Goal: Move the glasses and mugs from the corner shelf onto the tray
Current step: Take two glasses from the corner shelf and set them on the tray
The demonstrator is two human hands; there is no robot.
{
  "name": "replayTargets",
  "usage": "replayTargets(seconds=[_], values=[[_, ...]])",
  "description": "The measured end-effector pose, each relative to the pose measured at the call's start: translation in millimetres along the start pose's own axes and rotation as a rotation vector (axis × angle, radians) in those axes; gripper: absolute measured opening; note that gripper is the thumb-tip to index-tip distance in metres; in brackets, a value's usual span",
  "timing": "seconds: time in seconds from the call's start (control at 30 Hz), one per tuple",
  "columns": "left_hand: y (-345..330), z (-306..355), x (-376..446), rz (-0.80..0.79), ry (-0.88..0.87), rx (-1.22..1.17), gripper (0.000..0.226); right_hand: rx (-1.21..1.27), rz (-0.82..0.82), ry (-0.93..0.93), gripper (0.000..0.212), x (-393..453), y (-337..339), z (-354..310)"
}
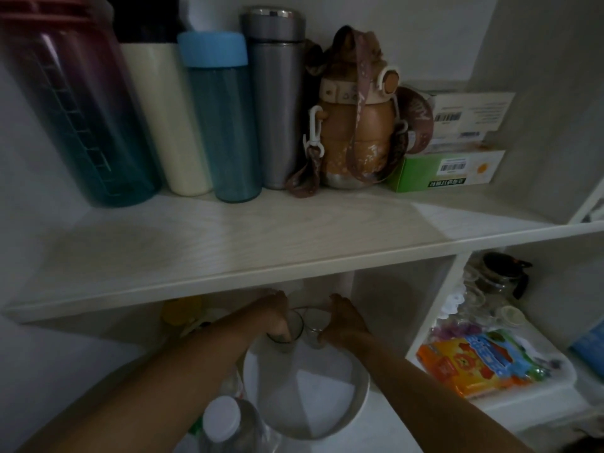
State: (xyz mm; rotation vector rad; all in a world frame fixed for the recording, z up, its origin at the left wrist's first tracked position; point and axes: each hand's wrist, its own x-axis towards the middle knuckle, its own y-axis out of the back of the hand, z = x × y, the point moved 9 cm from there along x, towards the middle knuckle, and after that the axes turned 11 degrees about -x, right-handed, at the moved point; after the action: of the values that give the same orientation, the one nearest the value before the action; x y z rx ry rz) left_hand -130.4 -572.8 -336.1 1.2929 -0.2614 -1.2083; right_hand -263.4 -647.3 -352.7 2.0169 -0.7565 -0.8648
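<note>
Both my hands reach under the upper shelf board into the dim lower compartment. My left hand (276, 317) grips a dark-tinted clear glass (289, 335), fingers wrapped over its rim. My right hand (343, 322) holds a second clear glass (312, 325) right beside the first, the two glasses touching. Both glasses hang at the far rim of the round white tray (356, 397), which sits just below my forearms. Whether the glasses rest on the tray or hover over it I cannot tell.
A clear bottle with a white cap (220, 418) stands left of the tray. The upper shelf (261, 250) carries several water bottles and boxes. In the right compartment sit small glass cups (474, 295), a glass teapot (500, 273) and a colourful packet (474, 364).
</note>
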Motion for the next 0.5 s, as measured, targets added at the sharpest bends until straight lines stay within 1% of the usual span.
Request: replayTargets(seconds=[0.1,0.2,0.27,0.33,0.4,0.5], values=[[9,-1,-17,0.002,-0.008,-0.060,0.101,-0.043,0.017,0.003,0.096,-20,13,-9],[19,0,-36,-0.003,-0.008,-0.097,0.095,-0.100,0.033,0.050,0.077,-40,25,-24],[25,3,-52,-0.003,-0.015,-0.103,0.100,-0.135,0.016,0.083,0.067,-53,31,-33],[33,6,-71,0.018,-0.040,-0.053,0.098,-0.168,-0.014,0.118,0.062,-64,34,-44],[40,9,-88,0.043,-0.056,-0.004,0.087,-0.191,-0.029,0.139,0.060,-76,40,-53],[52,10,-111,0.065,-0.045,0.011,0.074,-0.214,-0.043,0.168,0.064,-100,50,-68]])
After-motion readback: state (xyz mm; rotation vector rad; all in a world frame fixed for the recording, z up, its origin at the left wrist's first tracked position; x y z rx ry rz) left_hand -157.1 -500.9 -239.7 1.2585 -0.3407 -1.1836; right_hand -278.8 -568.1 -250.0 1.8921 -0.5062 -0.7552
